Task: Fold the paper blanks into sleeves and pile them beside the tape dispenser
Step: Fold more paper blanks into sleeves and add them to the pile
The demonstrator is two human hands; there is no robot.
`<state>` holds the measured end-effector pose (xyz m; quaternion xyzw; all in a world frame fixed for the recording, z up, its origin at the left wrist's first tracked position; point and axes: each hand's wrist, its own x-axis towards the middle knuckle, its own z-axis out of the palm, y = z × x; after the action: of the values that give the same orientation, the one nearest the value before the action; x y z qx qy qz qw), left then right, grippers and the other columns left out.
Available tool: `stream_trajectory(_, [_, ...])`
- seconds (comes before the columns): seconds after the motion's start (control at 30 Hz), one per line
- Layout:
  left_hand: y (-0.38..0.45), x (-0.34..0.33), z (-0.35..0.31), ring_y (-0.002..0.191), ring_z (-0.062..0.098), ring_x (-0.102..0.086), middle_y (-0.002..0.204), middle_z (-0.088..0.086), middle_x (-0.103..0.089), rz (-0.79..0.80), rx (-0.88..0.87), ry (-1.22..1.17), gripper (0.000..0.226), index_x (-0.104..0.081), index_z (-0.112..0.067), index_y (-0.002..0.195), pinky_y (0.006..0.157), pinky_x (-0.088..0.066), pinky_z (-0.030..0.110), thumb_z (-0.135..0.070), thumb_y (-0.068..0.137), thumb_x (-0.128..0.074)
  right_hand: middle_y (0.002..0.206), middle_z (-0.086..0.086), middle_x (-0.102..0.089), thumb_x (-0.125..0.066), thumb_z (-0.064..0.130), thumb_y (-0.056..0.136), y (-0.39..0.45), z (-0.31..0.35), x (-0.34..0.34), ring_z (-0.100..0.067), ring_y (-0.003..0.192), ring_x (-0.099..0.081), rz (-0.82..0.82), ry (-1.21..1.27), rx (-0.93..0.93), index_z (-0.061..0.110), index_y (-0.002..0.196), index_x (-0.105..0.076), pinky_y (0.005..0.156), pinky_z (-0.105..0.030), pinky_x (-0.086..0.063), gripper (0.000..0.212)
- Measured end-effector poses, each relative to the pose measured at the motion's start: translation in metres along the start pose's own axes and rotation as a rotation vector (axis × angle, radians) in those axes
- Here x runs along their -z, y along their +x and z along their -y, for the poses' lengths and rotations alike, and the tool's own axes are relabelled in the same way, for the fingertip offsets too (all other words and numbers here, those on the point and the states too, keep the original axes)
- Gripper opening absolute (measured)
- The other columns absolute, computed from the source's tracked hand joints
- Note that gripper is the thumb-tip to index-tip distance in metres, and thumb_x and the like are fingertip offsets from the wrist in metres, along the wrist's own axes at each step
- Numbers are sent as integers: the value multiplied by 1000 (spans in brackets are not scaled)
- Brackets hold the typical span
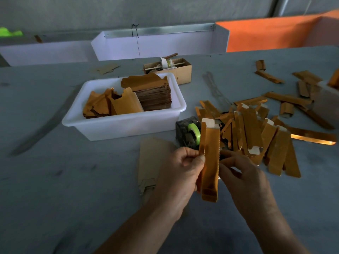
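Both hands (180,173) (240,175) pinching upright sleeve (211,162); long axis vertical; pile (256,129) just right, nearer right hand.

tape dispenser (187,133): right side hidden by sleeve | right-edge bin (328,99): cut off, perhaps plastic

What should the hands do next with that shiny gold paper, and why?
Probably lay the gold sleeve on the pile right of the tape dispenser. It already looks folded into a long narrow strip, the left hand and right hand pinch its edges, and the finished ones lie there.
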<state>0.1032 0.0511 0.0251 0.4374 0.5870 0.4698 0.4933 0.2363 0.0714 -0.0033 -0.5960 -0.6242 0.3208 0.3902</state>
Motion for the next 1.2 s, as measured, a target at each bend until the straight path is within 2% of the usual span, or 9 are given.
stream_trajectory(0.13, [1,-2,0,44,-5,-53,60,-9,-59,-16,-6,29,11,-63,-14,94,43,-38,8,-22,95,-56,114,-2,-60,-65,11,84,0,5,1,-17,100,-57,-47,-273,166,15,77,-63,80,-24,-47,8])
stream_trajectory(0.2, [2,-2,-2,43,-5,-53,56,-12,-60,-18,6,22,10,-64,-17,91,42,-38,8,-23,94,-57,107,-10,-62,-67,6,81,1,9,-1,-27,99,-57,-113,-488,269,7,79,-66,80,-33,-49,2])
stream_trajectory(0.3, [2,-1,-3,42,-4,-53,57,-10,-58,-20,10,34,8,-63,-17,90,41,-38,9,-22,94,-57,108,-12,-61,-63,7,83,0,5,-2,-28,103,-54,-49,-601,210,3,89,-67,86,-36,-48,8])
stream_trajectory(0.43, [2,1,-3,42,-4,-52,59,-10,-57,-11,11,40,8,-63,-17,91,41,-38,10,-21,94,-58,100,-6,-61,-63,9,84,-2,1,20,-14,83,-57,-61,-386,131,12,84,-65,68,-20,-45,4])
stream_trajectory(0.6, [5,3,-10,46,-4,-53,56,-11,-61,32,30,15,10,-65,-18,83,41,-39,12,-17,92,-60,74,3,-67,-61,15,81,-1,24,44,-12,73,-64,105,343,-117,21,74,-68,65,-24,-48,11])
stream_trajectory(0.73, [-1,7,-11,57,5,-62,64,-3,-67,80,30,-13,11,-68,-15,79,50,-48,16,-13,89,-63,78,7,-69,-61,21,75,-5,37,44,-6,71,-64,284,288,20,33,80,-70,57,-21,-49,16])
stream_trajectory(0.9, [-5,12,-12,83,26,-72,89,13,-74,95,86,-85,6,-71,-8,89,80,-59,39,-9,87,-66,80,12,-69,-61,11,83,-5,42,35,-4,75,-62,261,116,155,32,79,-70,60,-15,-50,23])
stream_trajectory(1.07, [-7,16,-11,76,19,-73,83,10,-74,123,101,-107,9,-71,-10,82,70,-59,29,-6,87,-64,82,23,-64,-59,21,82,-6,48,30,5,78,-59,229,-27,225,48,97,-56,64,-11,-48,32])
stream_trajectory(1.2, [-10,17,-11,73,16,-73,77,6,-74,153,88,-135,13,-72,-13,79,64,-57,21,-6,87,-64,76,9,-67,-67,21,80,-5,46,28,3,73,-61,168,-78,156,37,125,-45,63,-17,-49,52])
